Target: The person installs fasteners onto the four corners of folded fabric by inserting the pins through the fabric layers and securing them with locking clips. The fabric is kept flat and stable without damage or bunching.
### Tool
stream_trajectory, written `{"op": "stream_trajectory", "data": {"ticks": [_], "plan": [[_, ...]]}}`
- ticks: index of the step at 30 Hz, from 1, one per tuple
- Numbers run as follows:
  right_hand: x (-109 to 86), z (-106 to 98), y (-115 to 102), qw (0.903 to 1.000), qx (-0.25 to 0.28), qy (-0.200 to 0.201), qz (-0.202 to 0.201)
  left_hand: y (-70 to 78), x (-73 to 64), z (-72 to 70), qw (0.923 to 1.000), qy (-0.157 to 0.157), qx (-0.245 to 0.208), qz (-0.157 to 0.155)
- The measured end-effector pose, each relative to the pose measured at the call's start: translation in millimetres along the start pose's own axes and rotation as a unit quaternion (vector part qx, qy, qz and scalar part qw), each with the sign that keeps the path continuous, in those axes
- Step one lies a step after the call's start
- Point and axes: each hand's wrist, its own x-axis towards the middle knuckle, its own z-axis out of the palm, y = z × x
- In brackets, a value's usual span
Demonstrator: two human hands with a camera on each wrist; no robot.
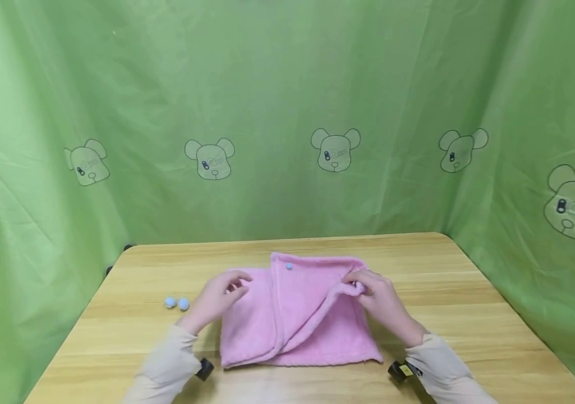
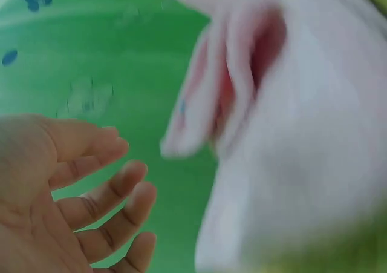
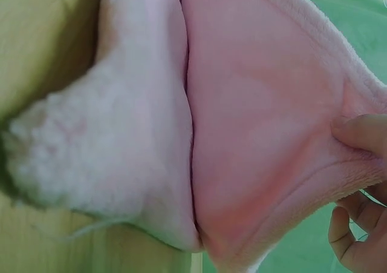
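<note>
A pink plush cloth (image 1: pixel 252 331) lies partly folded at the front middle of the table, with one flap lifted across it. On the flap's far left corner is a small light-blue button (image 1: pixel 289 266). My right hand (image 1: pixel 378 297) pinches the flap's rolled edge between thumb and fingers, and the right wrist view shows the cloth (image 3: pixel 260 103) pulled taut toward that hand. Over the cloth's left part hovers my left hand (image 1: pixel 219 297), fingers loosely bent. In the left wrist view a gap shows between this empty hand (image 2: pixel 91 206) and the cloth (image 2: pixel 314 152).
Two small light-blue round pieces (image 1: pixel 183 304) lie on the wooden table (image 1: pixel 115 336), left of my left hand. Green curtains (image 1: pixel 267 84) printed with bear heads stand behind the table and along both sides.
</note>
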Motion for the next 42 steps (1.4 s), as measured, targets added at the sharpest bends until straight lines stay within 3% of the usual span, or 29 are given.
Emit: {"op": "stream_trajectory", "data": {"ticks": [4,8,12,19,25,42], "plan": [[-0.5,-1,-1,1.0,0.0,-0.006,0.006,-31.8,-14.2,-21.4,0.9968,0.026,0.044,-0.062],[-0.5,-2,-2,0.9999,-0.002,-0.01,0.008,-55.4,-26.4,-41.9,0.9882,0.038,0.079,-0.126],[-0.1,-2,-2,0.9998,-0.003,-0.015,0.01,-69.9,-34.5,-52.6,0.9811,0.028,0.11,-0.157],[-0.2,-2,0,0.9998,0.0,-0.017,0.002,-85.2,-39.6,-48.1,0.9743,0.012,0.147,-0.171],[-0.6,-2,0,0.9998,0.002,-0.017,0.001,-85.9,-38.7,-44.0,0.9704,0.009,0.152,-0.187],[-0.2,-1,1,0.9998,-0.004,-0.02,-0.003,-86.5,-36.7,-38.7,0.972,0.028,0.134,-0.191]]}}
